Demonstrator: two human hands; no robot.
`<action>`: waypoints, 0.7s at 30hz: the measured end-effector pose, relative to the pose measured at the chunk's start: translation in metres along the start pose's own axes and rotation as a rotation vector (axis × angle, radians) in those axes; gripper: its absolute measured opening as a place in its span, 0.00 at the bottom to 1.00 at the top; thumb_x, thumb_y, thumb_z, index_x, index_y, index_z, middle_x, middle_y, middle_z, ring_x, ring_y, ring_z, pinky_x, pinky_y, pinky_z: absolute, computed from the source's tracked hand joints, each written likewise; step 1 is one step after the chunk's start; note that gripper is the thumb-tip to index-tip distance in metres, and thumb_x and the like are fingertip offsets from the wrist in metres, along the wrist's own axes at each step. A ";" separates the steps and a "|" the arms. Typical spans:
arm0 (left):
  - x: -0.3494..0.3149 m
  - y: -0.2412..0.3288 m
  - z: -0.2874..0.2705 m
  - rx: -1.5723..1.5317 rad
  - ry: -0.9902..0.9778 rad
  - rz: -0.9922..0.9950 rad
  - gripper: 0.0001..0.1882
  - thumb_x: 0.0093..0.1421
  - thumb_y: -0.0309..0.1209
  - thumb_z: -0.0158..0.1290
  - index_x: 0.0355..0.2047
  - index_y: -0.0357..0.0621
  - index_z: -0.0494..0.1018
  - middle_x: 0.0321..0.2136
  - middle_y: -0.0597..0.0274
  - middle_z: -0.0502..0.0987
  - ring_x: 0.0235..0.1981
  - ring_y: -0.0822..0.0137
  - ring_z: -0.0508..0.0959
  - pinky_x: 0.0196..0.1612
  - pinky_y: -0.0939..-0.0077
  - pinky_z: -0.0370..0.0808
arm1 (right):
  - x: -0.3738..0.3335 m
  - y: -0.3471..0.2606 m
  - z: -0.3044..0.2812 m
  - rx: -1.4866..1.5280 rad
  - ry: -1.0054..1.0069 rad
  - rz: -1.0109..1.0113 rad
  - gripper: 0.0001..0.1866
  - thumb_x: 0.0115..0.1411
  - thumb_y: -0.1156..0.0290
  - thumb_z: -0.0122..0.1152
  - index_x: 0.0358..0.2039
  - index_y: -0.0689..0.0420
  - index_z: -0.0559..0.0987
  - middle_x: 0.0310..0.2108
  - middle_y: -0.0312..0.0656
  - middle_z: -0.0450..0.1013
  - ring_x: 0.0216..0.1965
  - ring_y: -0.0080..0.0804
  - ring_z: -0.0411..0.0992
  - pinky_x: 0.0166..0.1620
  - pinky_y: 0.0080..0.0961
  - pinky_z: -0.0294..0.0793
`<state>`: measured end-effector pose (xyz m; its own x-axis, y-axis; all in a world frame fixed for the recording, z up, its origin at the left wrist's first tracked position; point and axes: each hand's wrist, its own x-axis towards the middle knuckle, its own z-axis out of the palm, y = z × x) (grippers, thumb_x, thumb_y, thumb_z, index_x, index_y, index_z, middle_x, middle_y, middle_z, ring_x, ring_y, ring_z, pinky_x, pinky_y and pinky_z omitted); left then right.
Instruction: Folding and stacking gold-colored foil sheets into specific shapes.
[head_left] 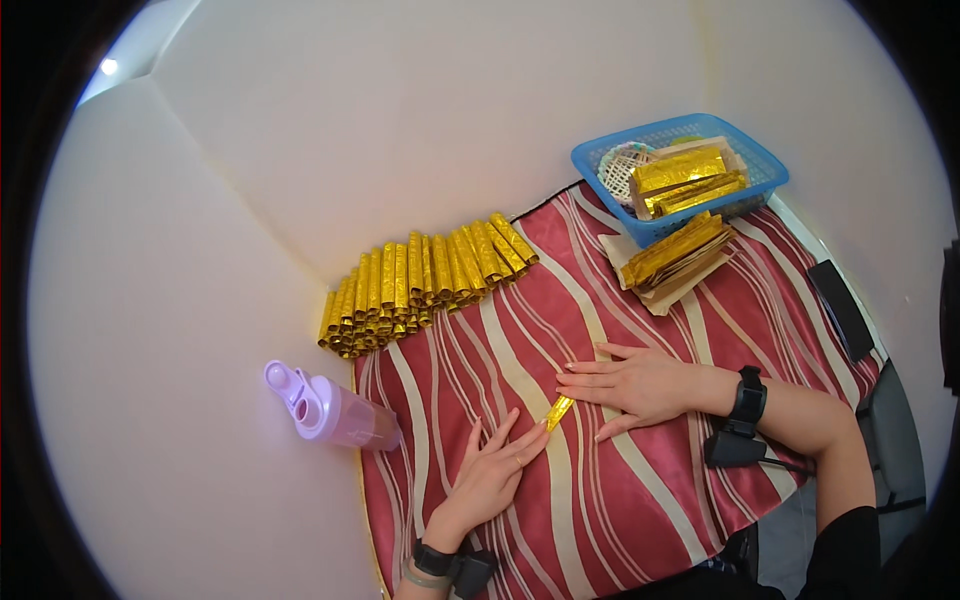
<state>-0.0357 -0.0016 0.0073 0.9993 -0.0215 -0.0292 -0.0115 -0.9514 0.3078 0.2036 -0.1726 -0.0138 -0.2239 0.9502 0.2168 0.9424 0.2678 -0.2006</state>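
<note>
A small gold foil piece (559, 412), narrow like a strip or thin roll, lies slantwise on the red striped cloth. My left hand (490, 474) touches its lower end with the fingertips, the fingers stretched out. Over its upper end rest the fingertips of my right hand (645, 387), which lies flat with the fingers spread. Parts of the foil piece are hidden under the fingers. Many finished-looking gold foil rolls (430, 275) are stacked in a long row along the cloth's far left edge.
A blue plastic basket (752, 190) at the far right holds folded gold foil and a small woven basket (622, 168). Before it lies a pile of gold foil sheets (672, 258) on brown paper. A purple shaker bottle (340, 412) stands at the left. White walls rise behind the cloth (640, 500).
</note>
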 end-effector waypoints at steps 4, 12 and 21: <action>-0.006 0.006 -0.001 -0.057 0.008 -0.035 0.28 0.60 0.24 0.44 0.61 0.56 0.62 0.63 0.69 0.61 0.67 0.57 0.52 0.64 0.40 0.40 | 0.001 0.001 0.002 -0.049 0.000 -0.003 0.41 0.60 0.37 0.41 0.63 0.56 0.60 0.64 0.43 0.56 0.66 0.36 0.51 0.66 0.43 0.48; -0.023 0.005 0.004 0.019 0.032 -0.041 0.27 0.62 0.28 0.43 0.63 0.51 0.59 0.64 0.68 0.59 0.68 0.57 0.50 0.64 0.40 0.40 | -0.001 0.000 -0.005 -0.109 -0.012 0.021 0.41 0.61 0.36 0.38 0.64 0.56 0.59 0.65 0.41 0.54 0.67 0.38 0.50 0.67 0.43 0.45; -0.025 0.005 0.006 0.026 0.029 -0.043 0.26 0.63 0.30 0.44 0.63 0.52 0.59 0.64 0.69 0.58 0.68 0.57 0.50 0.64 0.40 0.41 | 0.004 -0.019 -0.006 -0.165 0.020 0.045 0.45 0.59 0.35 0.43 0.63 0.60 0.57 0.65 0.46 0.54 0.66 0.40 0.52 0.66 0.44 0.46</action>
<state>-0.0606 -0.0074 0.0041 0.9995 0.0284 -0.0147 0.0314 -0.9589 0.2818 0.1866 -0.1745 -0.0034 -0.1768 0.9569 0.2306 0.9797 0.1935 -0.0517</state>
